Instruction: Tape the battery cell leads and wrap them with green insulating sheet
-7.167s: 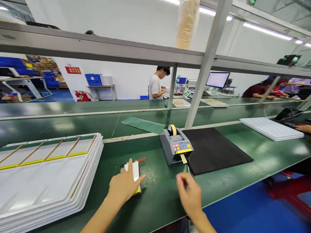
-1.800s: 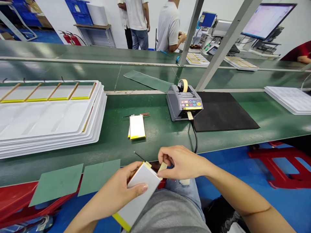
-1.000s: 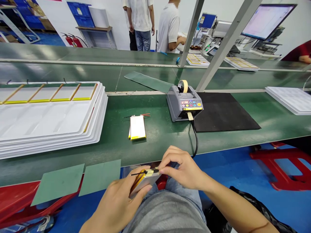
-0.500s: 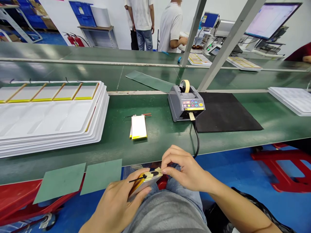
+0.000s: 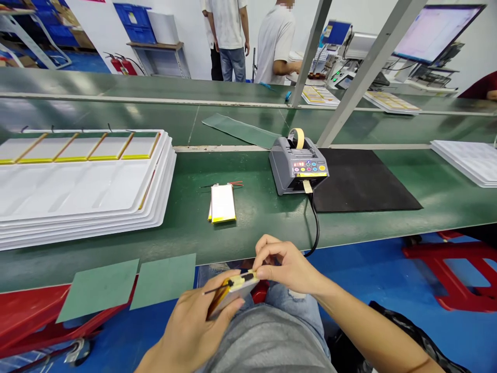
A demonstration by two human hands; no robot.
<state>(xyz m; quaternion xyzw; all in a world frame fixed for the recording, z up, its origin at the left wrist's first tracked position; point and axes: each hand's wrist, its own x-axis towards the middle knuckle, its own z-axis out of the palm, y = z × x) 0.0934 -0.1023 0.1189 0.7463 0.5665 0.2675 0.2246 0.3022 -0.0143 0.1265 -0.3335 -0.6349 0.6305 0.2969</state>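
Note:
My left hand [image 5: 194, 324] is closed around a flat pouch battery [image 5: 232, 301], its taped end tilted up toward me. A black wire sticks out to the left from that end, and pieces of cream tape [image 5: 236, 281] lie across it beside a dark patch. At the end's right corner, my right hand [image 5: 281, 267] pinches the tape between thumb and forefinger; the fingertips partly hide it. Farther forward on the green bench lie two stacked pouch batteries [image 5: 223, 203], with red and black wires at their far end.
A tape dispenser [image 5: 298, 166] stands on the bench, a tape tab poking from its front. Stacked white trays [image 5: 77, 197] with batteries are on the left. A black mat [image 5: 365, 181] lies right of the dispenser. Green sheets [image 5: 165, 280] overhang the near edge. People stand beyond the bench.
My right hand has shifted slightly left and lower along the battery's end, and the tape that stuck up there now sits flatter. My left hand still holds the battery in nearly the same place.

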